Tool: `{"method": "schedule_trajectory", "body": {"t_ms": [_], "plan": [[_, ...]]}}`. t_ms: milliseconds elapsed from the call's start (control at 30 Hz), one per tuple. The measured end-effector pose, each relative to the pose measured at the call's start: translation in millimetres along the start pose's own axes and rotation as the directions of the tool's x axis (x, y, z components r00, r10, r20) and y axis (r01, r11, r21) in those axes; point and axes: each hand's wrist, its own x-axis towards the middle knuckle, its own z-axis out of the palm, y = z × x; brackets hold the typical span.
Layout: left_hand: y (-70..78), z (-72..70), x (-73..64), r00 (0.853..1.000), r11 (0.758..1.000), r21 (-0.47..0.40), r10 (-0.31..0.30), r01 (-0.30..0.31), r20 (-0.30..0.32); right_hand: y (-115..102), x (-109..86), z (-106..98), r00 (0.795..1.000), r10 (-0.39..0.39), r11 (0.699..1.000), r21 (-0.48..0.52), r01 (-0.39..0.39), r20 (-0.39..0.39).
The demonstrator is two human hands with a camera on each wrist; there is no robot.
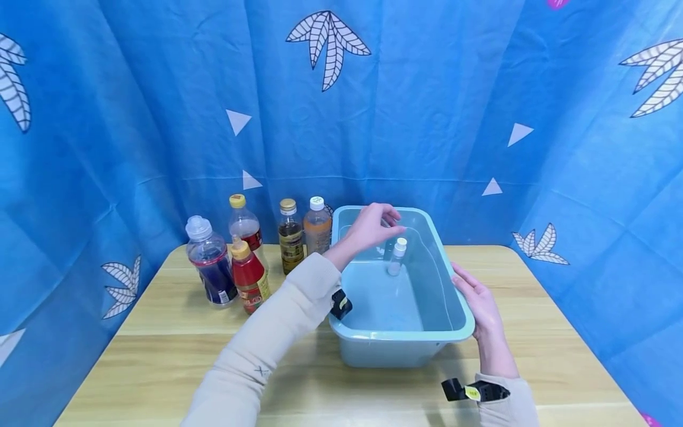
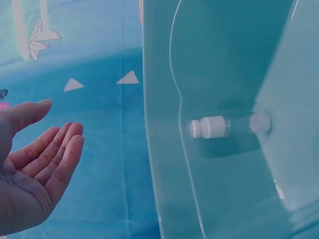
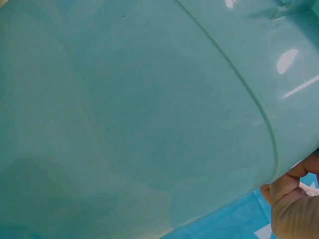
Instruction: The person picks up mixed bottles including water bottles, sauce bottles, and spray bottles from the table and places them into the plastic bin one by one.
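A light blue-green plastic basin [image 1: 384, 336] stands on the wooden table. Inside it, near the far end, a small clear bottle with a white cap [image 1: 396, 258] is upright; the left wrist view shows the same small bottle [image 2: 224, 127]. My left hand [image 1: 373, 226] hovers over the basin, fingers loosely bent and apart from the bottle. Nothing lies in its palm [image 2: 30, 186]. On the basin's right side, my right hand [image 1: 478, 302] grips the rim. Part of that hand [image 3: 294, 204] shows at the corner of the right wrist view, against the basin wall.
Left of the basin stand a blue-purple bottle [image 1: 213, 270], a red sauce bottle [image 1: 249, 277], a yellow-capped clear bottle [image 1: 245, 225], a dark bottle [image 1: 291, 240] and a white-capped orange bottle [image 1: 318, 228]. A blue patterned curtain [image 1: 416, 118] hangs behind the table [image 1: 160, 362].
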Motion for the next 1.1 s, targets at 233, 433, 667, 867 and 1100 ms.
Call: {"method": "schedule_trajectory", "body": {"t_ms": [233, 433, 667, 867, 1100], "plan": [[6.2, -6.6, -15.0, 0.999, 0.998, -0.032, 0.044, -0.045, -0.016, 0.6, 1.3, -0.4, 1.0, 0.004, 1.0, -0.003, -0.004, -0.005], [9.6, -14.4, -30.9, 0.997, 0.996, -0.058, 0.073, -0.075, -0.035, 1.4, 0.5, -0.1, 1.0, 0.02, 1.0, 0.001, -0.02, -0.006], [7.4, -23.0, -47.5, 0.994, 0.994, -0.074, 0.079, -0.085, -0.074, 1.0, 0.2, -0.4, 1.0, 0.016, 1.0, -0.012, -0.016, -0.008], [1.1, -28.7, -58.0, 0.99, 0.994, -0.057, 0.083, -0.09, -0.111, 0.6, 0.6, -1.0, 1.0, 0.02, 1.0, 0.008, -0.02, 0.001], [-4.1, -35.7, -72.1, 0.986, 0.996, -0.058, 0.058, -0.068, -0.156, 0.1, 0.5, -0.8, 1.0, 0.023, 1.0, 0.019, -0.023, 0.01]]}}
